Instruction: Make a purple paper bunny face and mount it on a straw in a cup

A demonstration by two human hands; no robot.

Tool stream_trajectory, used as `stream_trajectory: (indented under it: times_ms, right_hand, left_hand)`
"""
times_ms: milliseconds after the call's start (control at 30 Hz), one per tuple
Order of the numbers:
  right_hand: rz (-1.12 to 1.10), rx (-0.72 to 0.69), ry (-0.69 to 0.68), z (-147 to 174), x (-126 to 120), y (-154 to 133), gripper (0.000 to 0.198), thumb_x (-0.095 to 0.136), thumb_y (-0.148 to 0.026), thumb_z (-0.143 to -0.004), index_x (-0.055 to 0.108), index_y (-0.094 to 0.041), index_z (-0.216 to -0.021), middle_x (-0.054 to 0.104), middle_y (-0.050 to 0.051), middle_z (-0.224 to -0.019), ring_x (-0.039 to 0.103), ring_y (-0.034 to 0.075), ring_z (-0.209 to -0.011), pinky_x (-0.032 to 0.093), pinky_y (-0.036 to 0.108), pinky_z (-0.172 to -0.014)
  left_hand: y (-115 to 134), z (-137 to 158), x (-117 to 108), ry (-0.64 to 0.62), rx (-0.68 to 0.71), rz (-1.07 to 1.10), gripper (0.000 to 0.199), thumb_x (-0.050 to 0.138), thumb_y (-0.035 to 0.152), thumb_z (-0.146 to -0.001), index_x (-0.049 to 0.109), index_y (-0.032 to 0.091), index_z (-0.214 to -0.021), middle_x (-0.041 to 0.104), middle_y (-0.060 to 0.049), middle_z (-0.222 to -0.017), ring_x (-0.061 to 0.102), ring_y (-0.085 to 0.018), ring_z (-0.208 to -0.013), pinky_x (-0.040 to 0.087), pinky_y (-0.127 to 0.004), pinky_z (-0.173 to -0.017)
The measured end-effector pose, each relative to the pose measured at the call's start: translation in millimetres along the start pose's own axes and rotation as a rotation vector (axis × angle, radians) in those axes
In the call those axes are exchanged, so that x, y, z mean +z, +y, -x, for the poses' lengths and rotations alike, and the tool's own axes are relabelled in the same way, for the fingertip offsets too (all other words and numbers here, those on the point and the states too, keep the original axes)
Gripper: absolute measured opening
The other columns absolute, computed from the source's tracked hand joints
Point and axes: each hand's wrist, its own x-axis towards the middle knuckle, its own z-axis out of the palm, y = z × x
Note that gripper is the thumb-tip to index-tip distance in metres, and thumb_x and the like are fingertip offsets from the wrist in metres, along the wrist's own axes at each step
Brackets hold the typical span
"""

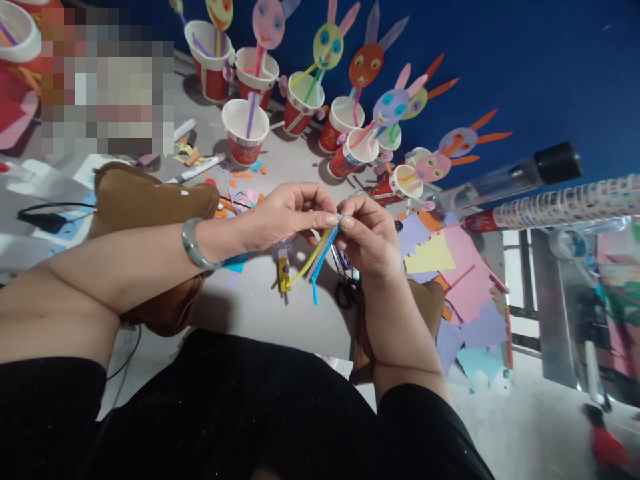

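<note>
My left hand (pixel 297 215) and my right hand (pixel 371 233) meet above the table, thumbs and fingers pinching the upper ends of a small bundle of drinking straws. A blue straw (pixel 324 260) with a bent lower end hangs from the pinch. Beside it a yellow straw (pixel 313 257) slants down left, and a pale strip shows between them. The upper tips are mostly hidden by my fingers. A small yellow object (pixel 284 272) lies on the table below my left hand. Black-handled scissors (pixel 345 293) lie partly behind my right hand.
Several red-and-white paper cups (pixel 245 130) with straws and rabbit-eared paper faces (pixel 329 47) line the back. Coloured paper sheets (pixel 470 260) lie at right, near a long stack of cups (pixel 565 203). Brown cushions (pixel 145 200) lie under both forearms. Markers (pixel 197 168) and scraps lie at left.
</note>
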Motion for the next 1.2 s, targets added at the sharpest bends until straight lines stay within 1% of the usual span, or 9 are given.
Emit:
stream_trajectory:
  times_ms: [167, 300, 367, 467, 600, 867, 1033, 1200]
  right_hand:
    - [0.056, -0.009, 0.033, -1.7, -3.5, 1.3, 0.038, 0.092, -0.045, -0.075, 0.063, -0.021, -0.079, 0.060, -0.007, -0.064, 0.049, 0.004, -0.045, 0.041, 0.018, -0.043]
    - [0.077, 0.006, 0.029, -1.7, -4.9, 1.4, 0.040, 0.093, -0.046, -0.073, 0.062, -0.021, -0.079, 0.062, -0.007, -0.067, 0.049, 0.005, -0.045, 0.041, 0.019, -0.043]
    - [0.079, 0.021, 0.019, -0.9, -5.1, 1.2, 0.039, 0.093, -0.046, -0.073, 0.063, -0.021, -0.079, 0.062, -0.006, -0.067, 0.049, 0.005, -0.045, 0.041, 0.020, -0.043]
    - [0.083, 0.060, 0.000, 0.5, -5.2, 0.2, 0.040, 0.094, -0.048, -0.070, 0.064, -0.021, -0.078, 0.062, -0.006, -0.066, 0.050, 0.006, -0.047, 0.042, 0.021, -0.044]
    - [0.059, 0.105, -0.041, 1.7, -5.6, -1.3, 0.041, 0.095, -0.047, -0.069, 0.064, -0.021, -0.076, 0.062, -0.005, -0.067, 0.051, 0.007, -0.049, 0.043, 0.021, -0.045]
    - [0.040, 0.084, -0.105, 3.3, -8.9, -0.9, 0.034, 0.093, -0.042, -0.073, 0.067, -0.021, -0.076, 0.063, -0.004, -0.066, 0.051, 0.007, -0.050, 0.043, 0.021, -0.046]
    - [0.062, 0.103, -0.069, 2.5, -9.1, -3.9, 0.038, 0.094, -0.046, -0.069, 0.066, -0.021, -0.075, 0.062, -0.004, -0.064, 0.051, 0.008, -0.049, 0.042, 0.022, -0.045]
    - [0.068, 0.075, -0.053, 1.3, -7.6, -3.2, 0.036, 0.093, -0.045, -0.072, 0.066, -0.021, -0.076, 0.061, -0.005, -0.064, 0.050, 0.008, -0.048, 0.043, 0.022, -0.045]
  left_hand:
    - [4.1, -0.1, -0.7, 0.032, -0.033, -0.067, 0.022, 0.084, 0.027, -0.084, 0.068, 0.015, -0.091, 0.069, 0.003, -0.076, 0.069, -0.008, -0.068, 0.058, -0.019, -0.060]
    - [6.3, 1.1, -0.2, 0.026, -0.027, -0.120, 0.011, 0.078, 0.020, -0.085, 0.069, 0.015, -0.088, 0.068, 0.004, -0.071, 0.065, -0.006, -0.058, 0.057, -0.018, -0.057]
    - [6.2, 1.3, 0.4, 0.029, -0.028, -0.109, 0.008, 0.076, 0.016, -0.084, 0.068, 0.015, -0.085, 0.067, 0.004, -0.069, 0.065, -0.006, -0.057, 0.056, -0.018, -0.056]
    - [6.3, 1.2, 0.9, 0.014, -0.058, -0.093, 0.009, 0.075, 0.014, -0.081, 0.066, 0.015, -0.081, 0.065, 0.005, -0.068, 0.067, -0.008, -0.061, 0.058, -0.019, -0.057]
    - [8.4, 1.5, 0.2, -0.047, -0.106, -0.105, 0.010, 0.074, 0.014, -0.078, 0.065, 0.016, -0.079, 0.067, 0.004, -0.070, 0.069, -0.010, -0.065, 0.059, -0.021, -0.058]
    - [11.7, 2.0, -0.2, -0.116, -0.133, -0.097, 0.012, 0.076, 0.014, -0.076, 0.064, 0.016, -0.074, 0.065, 0.004, -0.068, 0.068, -0.009, -0.065, 0.060, -0.021, -0.059]
    - [10.3, 1.6, -0.7, -0.093, -0.124, -0.080, 0.014, 0.079, 0.017, -0.077, 0.065, 0.016, -0.077, 0.067, 0.003, -0.070, 0.069, -0.010, -0.067, 0.061, -0.022, -0.061]
    - [6.6, 0.6, -0.5, -0.045, -0.119, -0.034, 0.013, 0.078, 0.013, -0.075, 0.066, 0.016, -0.080, 0.068, 0.004, -0.070, 0.070, -0.009, -0.065, 0.062, -0.021, -0.062]
